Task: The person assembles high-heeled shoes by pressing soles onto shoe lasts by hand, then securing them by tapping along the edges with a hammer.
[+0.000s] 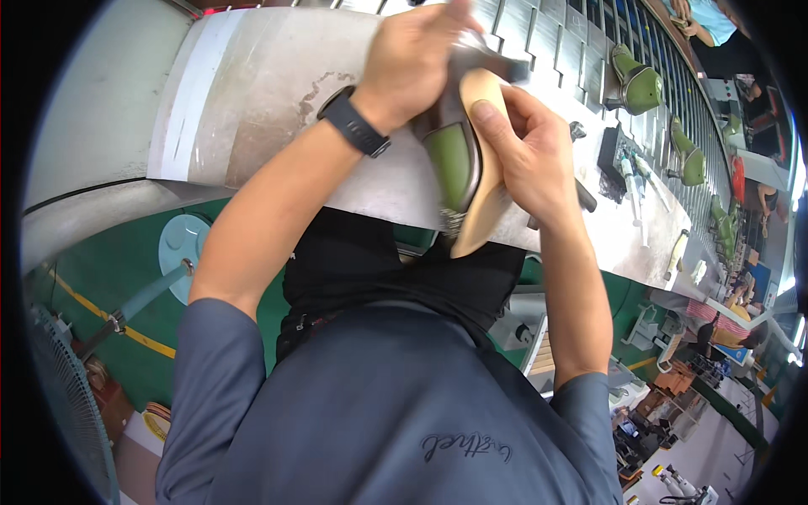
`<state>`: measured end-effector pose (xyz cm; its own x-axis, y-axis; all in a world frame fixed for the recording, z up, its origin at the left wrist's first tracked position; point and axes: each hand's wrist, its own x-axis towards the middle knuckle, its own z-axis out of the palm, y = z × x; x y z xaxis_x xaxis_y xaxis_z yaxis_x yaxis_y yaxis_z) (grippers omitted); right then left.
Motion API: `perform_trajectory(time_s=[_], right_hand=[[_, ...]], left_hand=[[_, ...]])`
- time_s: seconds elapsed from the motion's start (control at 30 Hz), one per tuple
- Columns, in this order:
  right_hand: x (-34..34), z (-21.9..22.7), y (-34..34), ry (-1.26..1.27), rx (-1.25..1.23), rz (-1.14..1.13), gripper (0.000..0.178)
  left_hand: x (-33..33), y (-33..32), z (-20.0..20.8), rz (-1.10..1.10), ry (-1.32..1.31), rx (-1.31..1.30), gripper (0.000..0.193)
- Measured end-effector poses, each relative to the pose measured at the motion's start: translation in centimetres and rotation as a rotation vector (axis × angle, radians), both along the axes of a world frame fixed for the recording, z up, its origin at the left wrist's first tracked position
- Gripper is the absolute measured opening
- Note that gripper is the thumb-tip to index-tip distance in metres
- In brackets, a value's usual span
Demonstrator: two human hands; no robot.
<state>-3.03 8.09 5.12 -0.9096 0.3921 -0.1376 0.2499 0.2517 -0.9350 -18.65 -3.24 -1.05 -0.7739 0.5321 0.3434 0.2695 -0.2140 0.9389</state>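
A green and dark brown shoe (450,160) is held tilted above the near edge of the workbench. My left hand (408,67), with a dark watch on its wrist, is closed round the shoe's upper end; its fingertips are blurred. A dark block, smeared by motion, juts out beside that end. My right hand (534,147) pinches a tan shoe sole (488,185) along the shoe's right side, thumb on its face and fingers behind. The sole's narrow tip points down toward my lap.
The pale workbench (278,109) has a metal slatted conveyor (547,38) behind it, carrying more green shoes (640,88). Right of my right hand stand a black holder (614,156) and white-handled brushes (644,177). A dark handle (585,195) lies beside my forearm. Other people work at far right.
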Motion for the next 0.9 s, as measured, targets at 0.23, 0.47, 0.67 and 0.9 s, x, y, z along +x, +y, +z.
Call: perform_trajectory(time_s=[0.23, 0.47, 0.67, 0.9], right_hand=[[1.0, 2.5, 0.9, 0.224, 0.872, 0.437, 0.057], [2.6, 0.8, 0.3, 0.357, 1.020, 0.356, 0.057], [1.9, 0.1, 0.9, 0.414, 0.919, 0.347, 0.050], [2.3, 0.1, 1.1, 0.386, 0.884, 0.333, 0.044]], left_hand=[[5.7, -11.0, 0.8, 0.002, 0.466, -0.241, 0.082], [7.0, -10.1, 2.1, -0.038, 0.711, -0.341, 0.070], [6.7, -9.4, 2.0, -0.056, 0.680, -0.292, 0.063], [7.2, -8.7, 1.3, -0.029, 0.690, -0.269, 0.057]])
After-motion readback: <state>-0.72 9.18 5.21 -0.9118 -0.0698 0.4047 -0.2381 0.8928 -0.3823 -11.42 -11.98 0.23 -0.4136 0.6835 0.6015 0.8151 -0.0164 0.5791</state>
